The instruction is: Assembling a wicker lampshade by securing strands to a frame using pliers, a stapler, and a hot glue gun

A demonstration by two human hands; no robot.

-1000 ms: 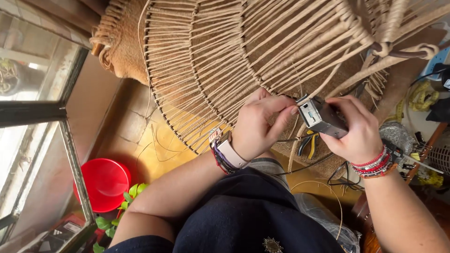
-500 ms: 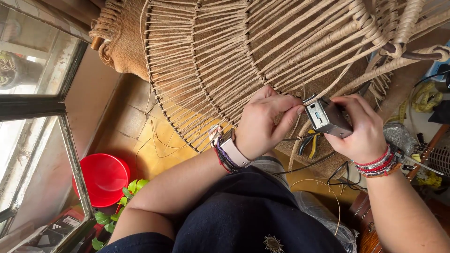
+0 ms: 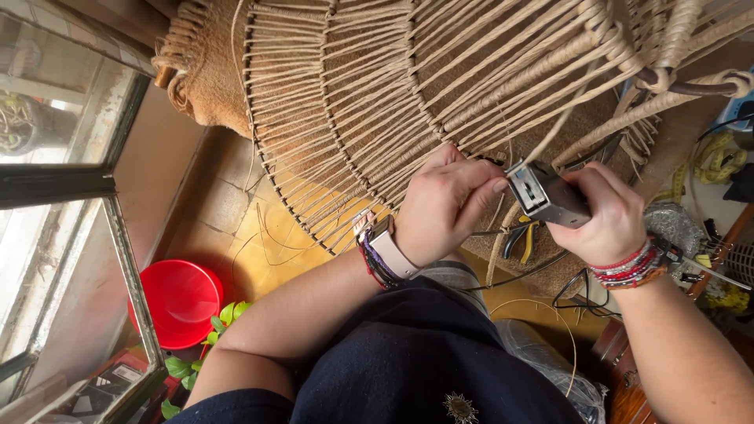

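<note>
Both hands have been shifted slightly rightward: the small grey metal tool (image 3: 547, 194) is gripped by the right hand (image 3: 601, 216), its tip pinched by the left hand (image 3: 446, 202), against the woven cord frame (image 3: 377, 102).

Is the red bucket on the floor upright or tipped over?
Upright. The red bucket shows its round open mouth straight up to the head camera, resting on the floor beside the green plant. Its contents cannot be told.
</note>
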